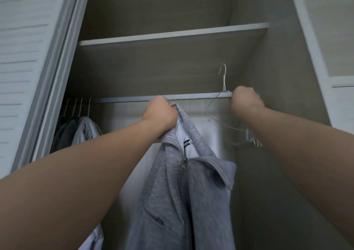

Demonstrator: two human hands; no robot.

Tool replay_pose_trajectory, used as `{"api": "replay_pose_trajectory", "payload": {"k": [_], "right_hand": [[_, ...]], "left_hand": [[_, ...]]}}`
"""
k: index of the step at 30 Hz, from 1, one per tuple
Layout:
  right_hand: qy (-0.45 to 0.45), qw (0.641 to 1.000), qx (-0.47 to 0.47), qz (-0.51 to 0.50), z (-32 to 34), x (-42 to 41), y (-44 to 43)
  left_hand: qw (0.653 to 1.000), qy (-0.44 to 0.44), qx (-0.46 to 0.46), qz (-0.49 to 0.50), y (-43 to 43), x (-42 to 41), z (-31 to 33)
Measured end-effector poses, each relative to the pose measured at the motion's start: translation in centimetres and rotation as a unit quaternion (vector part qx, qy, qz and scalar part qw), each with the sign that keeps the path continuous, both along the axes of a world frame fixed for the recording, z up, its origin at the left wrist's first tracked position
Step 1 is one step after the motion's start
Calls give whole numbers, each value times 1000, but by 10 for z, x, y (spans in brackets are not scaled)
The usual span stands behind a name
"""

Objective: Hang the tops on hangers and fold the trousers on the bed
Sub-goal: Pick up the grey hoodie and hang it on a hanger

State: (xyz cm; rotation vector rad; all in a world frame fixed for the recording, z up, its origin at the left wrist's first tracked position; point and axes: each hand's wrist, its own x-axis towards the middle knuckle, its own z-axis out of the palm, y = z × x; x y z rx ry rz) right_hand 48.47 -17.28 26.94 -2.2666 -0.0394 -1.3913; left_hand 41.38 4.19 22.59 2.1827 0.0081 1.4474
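Dim soft light, motion blur, wide-angle edge distortion.

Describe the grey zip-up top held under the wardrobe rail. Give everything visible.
The grey top is soft, fleece-like, with a stand-up collar flopped open, white lining and a dark label inside the neck. A metal zip pull sits below the collar; a slanted zipped pocket shows lower down. It hangs limp just under the rail, gripped at the neck by the left hand. No hanger shows in it. The right hand, gripping a white hanger, is clear of it.
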Motion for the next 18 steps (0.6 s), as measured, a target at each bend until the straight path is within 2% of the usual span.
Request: {"api": "replay_pose_trajectory", "payload": {"k": [6, 11, 13, 15, 18], "right_hand": [[42, 970, 144, 193, -35, -81, -6], [50, 902, 242, 354, -92, -166, -40], [34, 855, 318, 408, -117, -204, -57], [24, 819, 371, 437, -142, -241, -77], [22, 793, 404, 455, -178, -293, -107]], "left_hand": [[992, -31, -88, -87, -22, -61, -7], [979, -34, -150, -137, -40, -115, -26], [973, -33, -165, -157, -49, -136, -38], [972, -28, -170, -160, -59, -157, -52], [971, -15, -170, -165, -78, -185, -77]]}}
